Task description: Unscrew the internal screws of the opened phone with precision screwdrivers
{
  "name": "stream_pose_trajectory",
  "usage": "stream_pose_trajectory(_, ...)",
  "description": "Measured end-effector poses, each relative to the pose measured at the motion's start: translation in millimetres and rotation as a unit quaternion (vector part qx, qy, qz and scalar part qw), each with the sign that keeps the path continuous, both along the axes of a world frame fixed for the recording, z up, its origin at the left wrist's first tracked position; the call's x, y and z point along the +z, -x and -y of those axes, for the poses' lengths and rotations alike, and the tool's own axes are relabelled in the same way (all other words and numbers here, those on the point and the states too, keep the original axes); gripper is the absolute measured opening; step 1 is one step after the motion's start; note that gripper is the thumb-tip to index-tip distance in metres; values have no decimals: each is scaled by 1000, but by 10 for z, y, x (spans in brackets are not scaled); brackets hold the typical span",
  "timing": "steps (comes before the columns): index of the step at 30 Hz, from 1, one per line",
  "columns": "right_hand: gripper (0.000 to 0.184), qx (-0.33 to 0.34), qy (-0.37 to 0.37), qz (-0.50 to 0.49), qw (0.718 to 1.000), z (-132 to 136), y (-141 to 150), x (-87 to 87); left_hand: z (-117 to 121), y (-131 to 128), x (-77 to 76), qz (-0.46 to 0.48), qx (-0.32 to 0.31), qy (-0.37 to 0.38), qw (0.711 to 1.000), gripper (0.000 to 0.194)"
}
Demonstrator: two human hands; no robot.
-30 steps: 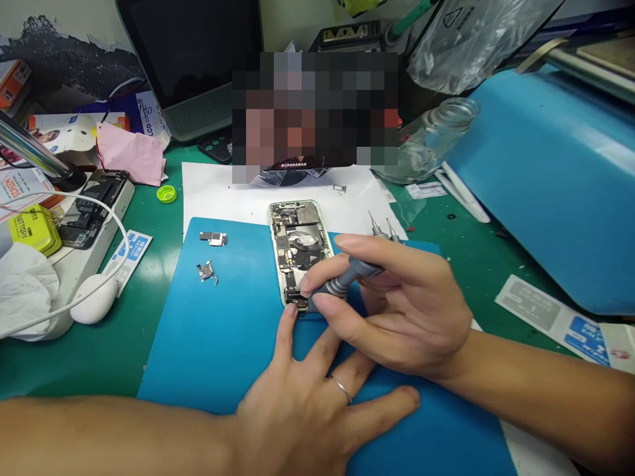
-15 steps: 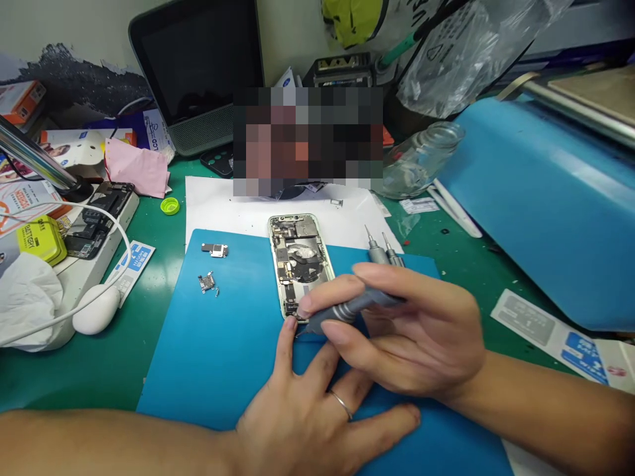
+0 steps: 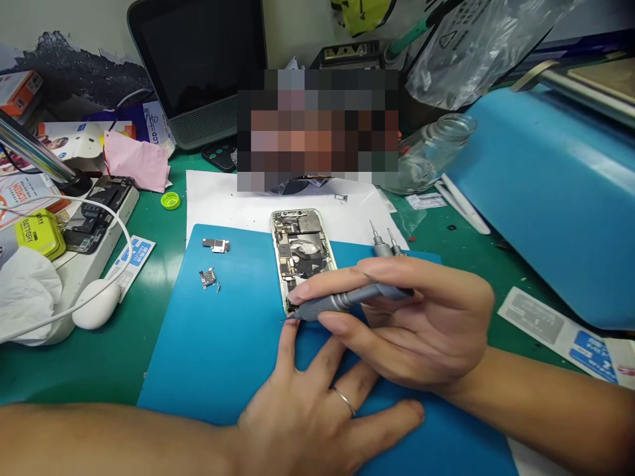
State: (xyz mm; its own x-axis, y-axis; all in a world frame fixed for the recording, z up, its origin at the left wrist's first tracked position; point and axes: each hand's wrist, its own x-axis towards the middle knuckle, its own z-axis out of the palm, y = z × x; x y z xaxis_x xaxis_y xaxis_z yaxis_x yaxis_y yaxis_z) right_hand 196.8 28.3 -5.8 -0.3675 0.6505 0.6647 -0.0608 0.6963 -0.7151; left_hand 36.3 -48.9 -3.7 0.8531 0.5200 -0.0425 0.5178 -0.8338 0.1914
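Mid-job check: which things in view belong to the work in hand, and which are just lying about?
Likely in the work:
opened phone, mostly on the blue mat, a fingertip of the left hand at its lower end
screwdriver, in the right hand
loose parts, on the mat
two pointed tools, nearby

Likely just lying about:
glass jar
green cap
crumpled tissue
plastic bag

My left grip (image 3: 315, 403) rests back upward, fingers spread; just over the left grip's fingers, my right grip (image 3: 421, 320) curls in a pinch.
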Motion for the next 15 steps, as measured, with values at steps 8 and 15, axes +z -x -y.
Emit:
stream_pose_trajectory(8,69,-10,23,8,1000,5,32,-18,12,7,9,8,1,17,1000,69)
stream_pose_trajectory(15,64,-9,30,21,999,-7,29,-62,60,10,30,-9,8,-9,1000,66)
